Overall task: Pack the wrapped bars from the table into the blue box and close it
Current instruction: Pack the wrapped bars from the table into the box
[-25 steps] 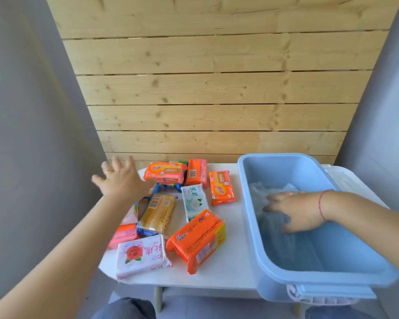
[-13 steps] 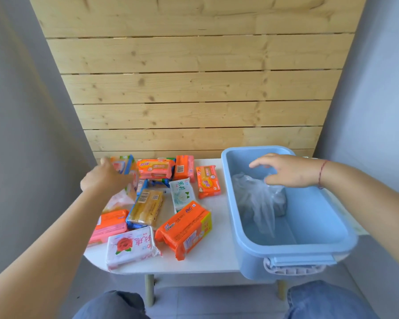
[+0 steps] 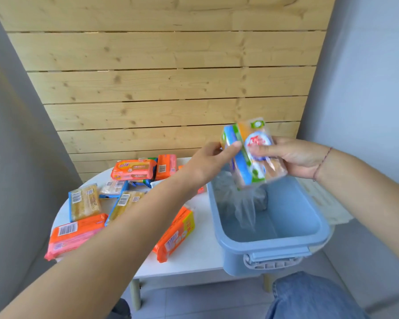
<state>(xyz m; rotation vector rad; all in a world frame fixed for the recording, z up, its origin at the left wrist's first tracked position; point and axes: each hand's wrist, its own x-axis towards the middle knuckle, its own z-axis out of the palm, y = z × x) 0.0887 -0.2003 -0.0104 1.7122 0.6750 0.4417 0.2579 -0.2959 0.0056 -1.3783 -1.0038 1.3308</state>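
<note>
A blue-and-orange wrapped bar pack [image 3: 251, 155] is held upright above the back of the open blue box [image 3: 272, 242]. My left hand [image 3: 207, 164] grips its left edge and my right hand [image 3: 288, 157] holds its right side. A clear plastic bag [image 3: 242, 203] hangs inside the box below the pack. Several wrapped bars lie on the white table [image 3: 194, 261] to the left: an orange double pack [image 3: 175, 233], an orange-pink bar [image 3: 72, 236], yellow bars in blue-edged wrap [image 3: 84, 201], and orange bars at the back [image 3: 134, 169].
The box stands on the table's right end, latch handle [image 3: 274, 259] facing me. A white lid-like piece [image 3: 320, 199] shows behind the box on the right. A wooden slat wall is behind. My knee in jeans [image 3: 309, 298] is at lower right.
My left hand lifted a bar pack from the table's left side and carried it right, above the box. My right hand rose from the bag and took hold of the pack too.
</note>
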